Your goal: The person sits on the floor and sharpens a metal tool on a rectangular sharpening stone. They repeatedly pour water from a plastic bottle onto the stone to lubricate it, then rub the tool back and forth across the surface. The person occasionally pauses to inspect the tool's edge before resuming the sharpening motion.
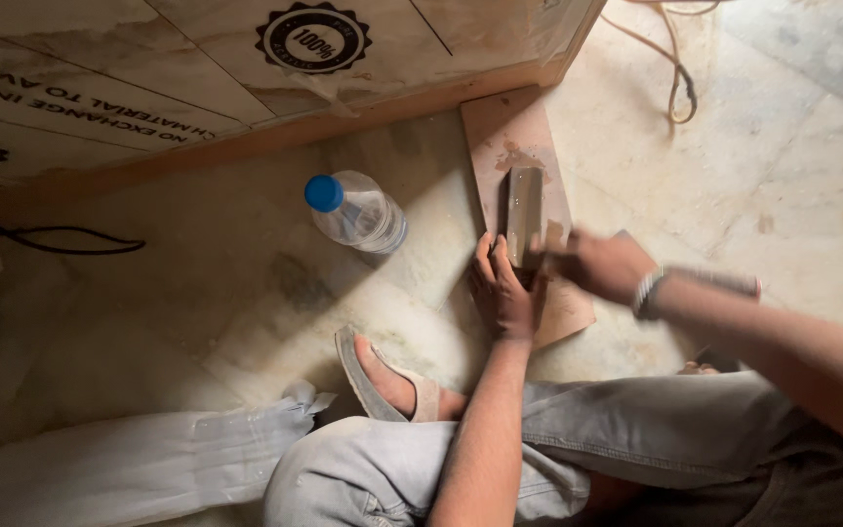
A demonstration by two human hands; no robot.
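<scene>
A dark oblong block (524, 215) lies on a flat brown board (509, 132) on the marble floor (782, 195). The left hand (502, 293) presses flat, fingers together, at its near end; the blurred right hand (602, 263) grips its right side. A blue-capped plastic bottle (355, 211) lies left.

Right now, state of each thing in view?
Plastic bottle: lying on its side, blue cap on.
Sharpening stone: flat on the wooden board.
Left hand: pressed on the board beside the stone.
Right hand: blurred, at the stone's near end.
Cable: loose on the floor.
</scene>
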